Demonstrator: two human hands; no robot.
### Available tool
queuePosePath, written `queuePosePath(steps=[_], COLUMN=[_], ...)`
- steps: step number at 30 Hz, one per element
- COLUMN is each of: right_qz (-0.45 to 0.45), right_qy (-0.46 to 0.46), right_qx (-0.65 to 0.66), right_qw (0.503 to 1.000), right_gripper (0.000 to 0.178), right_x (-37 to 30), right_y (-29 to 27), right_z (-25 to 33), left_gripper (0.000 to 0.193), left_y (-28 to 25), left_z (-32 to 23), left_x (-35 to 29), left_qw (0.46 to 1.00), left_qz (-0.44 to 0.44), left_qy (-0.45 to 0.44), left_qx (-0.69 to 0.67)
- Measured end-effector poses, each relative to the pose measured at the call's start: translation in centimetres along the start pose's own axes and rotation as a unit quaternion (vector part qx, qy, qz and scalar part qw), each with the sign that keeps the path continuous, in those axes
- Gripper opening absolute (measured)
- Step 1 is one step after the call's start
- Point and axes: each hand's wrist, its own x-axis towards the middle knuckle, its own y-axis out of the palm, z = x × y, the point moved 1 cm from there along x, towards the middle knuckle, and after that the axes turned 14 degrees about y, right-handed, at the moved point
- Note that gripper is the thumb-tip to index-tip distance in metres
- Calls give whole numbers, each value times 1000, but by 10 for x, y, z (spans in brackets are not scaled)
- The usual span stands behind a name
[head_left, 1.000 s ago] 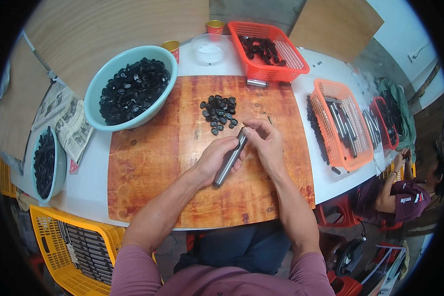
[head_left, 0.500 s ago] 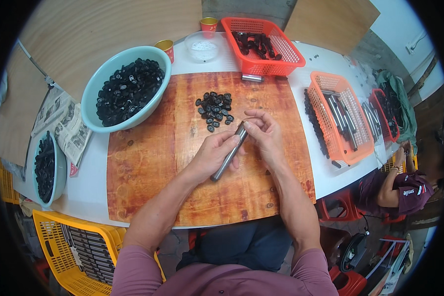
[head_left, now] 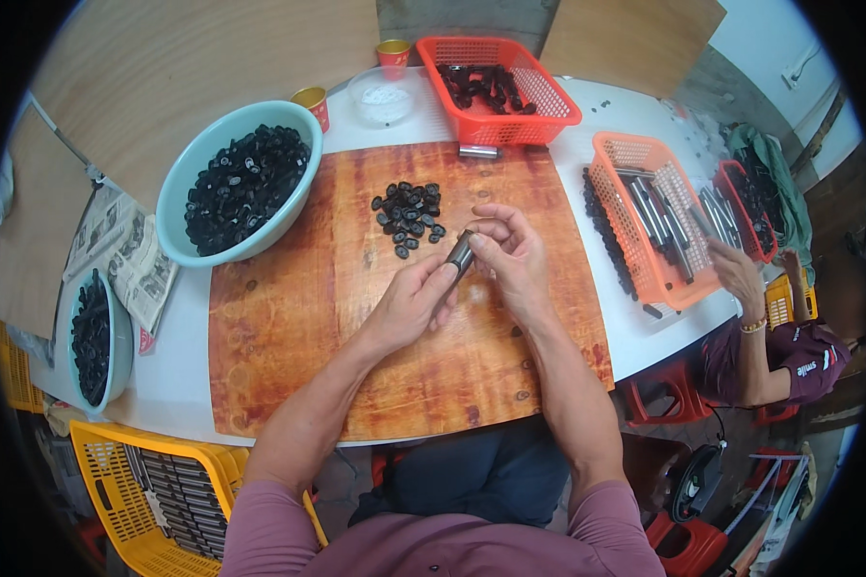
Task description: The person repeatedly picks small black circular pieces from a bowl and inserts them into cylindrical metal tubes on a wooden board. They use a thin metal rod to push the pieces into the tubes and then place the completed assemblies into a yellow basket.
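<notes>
The left hand (head_left: pixel 409 303) and the right hand (head_left: pixel 515 255) both have their fingers closed on a short grey metal tube (head_left: pixel 460 256) over the middle of the wooden board (head_left: pixel 289 317). A little pile of small black caps (head_left: pixel 409 216) lies near, at 11 o'clock from the tube. A blue bowl of black caps (head_left: pixel 236 183) sits well apart at 10 o'clock.

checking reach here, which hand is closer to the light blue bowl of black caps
Left. The left hand holds the metal tube on the wooden board, on the side toward the light blue bowl. The right hand is farther off, beyond the tube.
</notes>
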Motion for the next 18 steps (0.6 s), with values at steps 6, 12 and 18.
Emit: queuePosePath(steps=[6, 12, 18], right_qz=[6, -2, 10], right_qy=[-4, -15, -23], right_qx=[-58, -55, -12], right_qw=[998, 998, 1000], right_gripper=[39, 38, 37], right_x=[2, 3, 5], right_y=[4, 0, -5], right_z=[-5, -7, -5], left_gripper=[35, 38, 34], left_y=[-5, -4, -3], left_z=[-1, -2, -6], left_x=[-2, -1, 0], left_qw=[999, 998, 1000], left_qz=[-22, -19, 6], left_qy=[-45, -46, -5], left_qx=[0, 24, -10])
